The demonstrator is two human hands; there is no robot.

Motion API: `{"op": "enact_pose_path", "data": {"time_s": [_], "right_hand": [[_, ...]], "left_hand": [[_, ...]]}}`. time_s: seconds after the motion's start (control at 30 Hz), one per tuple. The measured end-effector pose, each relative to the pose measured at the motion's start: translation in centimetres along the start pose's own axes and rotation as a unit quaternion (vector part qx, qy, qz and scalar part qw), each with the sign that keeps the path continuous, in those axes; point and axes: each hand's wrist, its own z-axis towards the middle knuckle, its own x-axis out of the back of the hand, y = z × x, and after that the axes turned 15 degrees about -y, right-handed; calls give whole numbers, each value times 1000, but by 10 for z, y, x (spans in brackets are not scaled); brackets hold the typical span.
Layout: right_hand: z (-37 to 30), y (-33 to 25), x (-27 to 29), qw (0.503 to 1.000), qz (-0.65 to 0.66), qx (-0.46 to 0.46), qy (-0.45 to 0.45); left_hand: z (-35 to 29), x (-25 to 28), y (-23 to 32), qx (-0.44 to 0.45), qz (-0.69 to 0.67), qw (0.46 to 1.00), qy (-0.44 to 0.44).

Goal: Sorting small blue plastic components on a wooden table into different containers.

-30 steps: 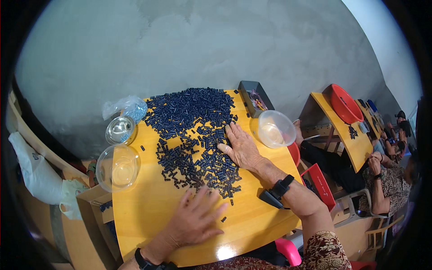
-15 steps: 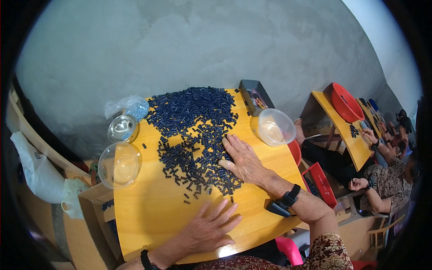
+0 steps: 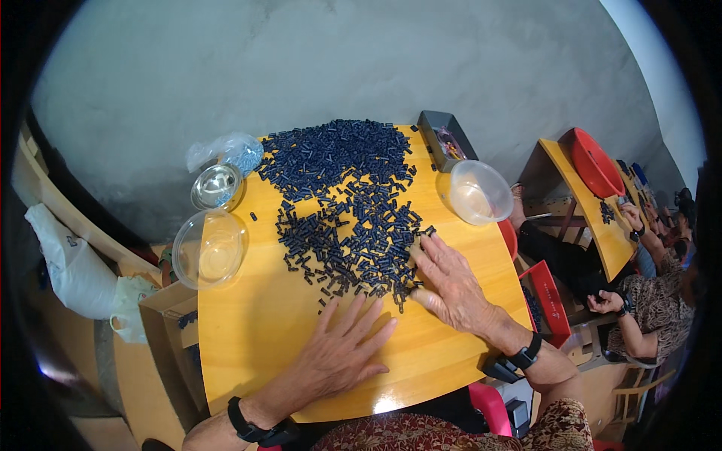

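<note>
A large heap of small dark blue-black plastic pieces [image 3: 331,150] covers the far middle of the yellow table [image 3: 248,353]. Nearer to me, a looser layer of the same pieces [image 3: 323,244] spreads toward my hands. My left hand [image 3: 335,353] lies palm down with its fingers apart, its fingertips at the near edge of the loose pieces. On their right side, my right hand [image 3: 451,289] is spread, with thumb and fingertips touching the outermost pieces. Neither hand holds anything that I can see; the undersides of both are hidden.
Left of the heap stand a metal bowl [image 3: 216,188], a clear plastic tub [image 3: 209,252] and a bag of light blue bits [image 3: 244,154]. At right are a grey tray [image 3: 445,141] and another clear tub [image 3: 481,193]. A co-worker [image 3: 650,316] sits by a second table with a red basin [image 3: 596,164].
My left hand has moved forward to the near edge of the pieces. The right hand has shifted right and nearer to me. Loose pieces around them are bunched more closely.
</note>
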Motion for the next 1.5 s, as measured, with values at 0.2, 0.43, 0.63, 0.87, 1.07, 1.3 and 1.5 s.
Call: {"op": "enact_pose_path", "data": {"time_s": [0.2, 0.43, 0.63, 0.87, 1.07, 1.3, 1.5], "right_hand": [[-1, -14, -9, 996, -48, 50, -59], [16, 10, 15, 994, 78, -7, 72], [10, 39, 0, 972, 168, -90, 138], [35, 50, 0, 977, 113, -99, 154], [67, 57, 1, 976, 104, -89, 169], [86, 57, 0, 979, 99, -133, 119], [88, 57, 3, 976, 134, -126, 120]], "left_hand": [[-2, -3, -4, 17, -14, 1000, -10], [0, 6, -21, 98, 9, 992, 85], [-6, 8, -41, 150, -92, 967, 186], [-8, 14, -43, 167, -127, 950, 231], [-9, 14, -44, 169, -137, 945, 243], [-9, 10, -44, 164, -139, 945, 245], [-8, 10, -46, 164, -136, 945, 247]]}}
